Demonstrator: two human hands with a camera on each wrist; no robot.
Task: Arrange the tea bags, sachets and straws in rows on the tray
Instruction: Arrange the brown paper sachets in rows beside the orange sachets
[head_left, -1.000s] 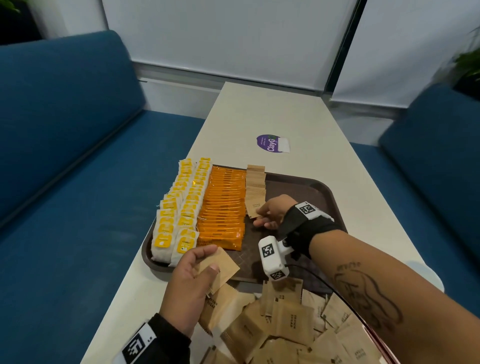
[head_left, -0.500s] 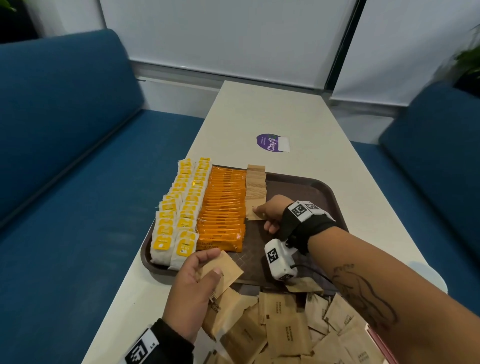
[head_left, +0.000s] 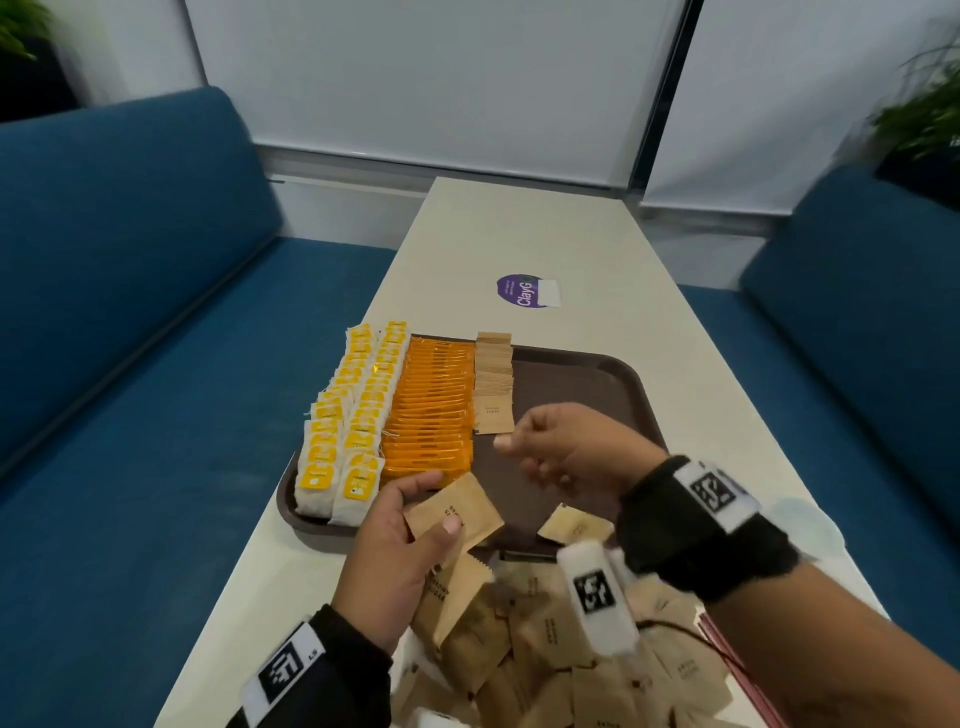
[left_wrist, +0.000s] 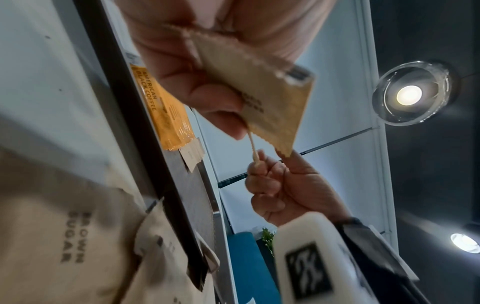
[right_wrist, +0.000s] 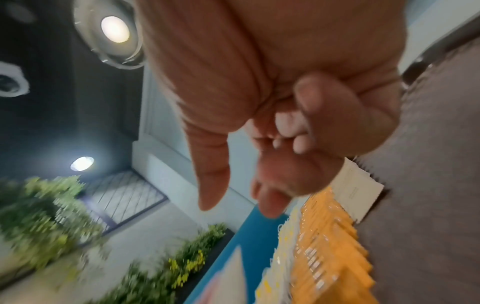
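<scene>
One flat, square paper sachet

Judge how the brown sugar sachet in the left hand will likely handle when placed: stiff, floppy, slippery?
The brown sugar sachet looks light: the left hand holds it by one edge. It stays flat unsupported, so probably fairly stiff. Its matte paper likely isn't slippery.

Lit evenly from round ceiling lamps, glaring in both wrist views. Soft, faint shadows on the table. Bent outward at the edges of the head view. Blurred plants and nearest sachets.
</scene>
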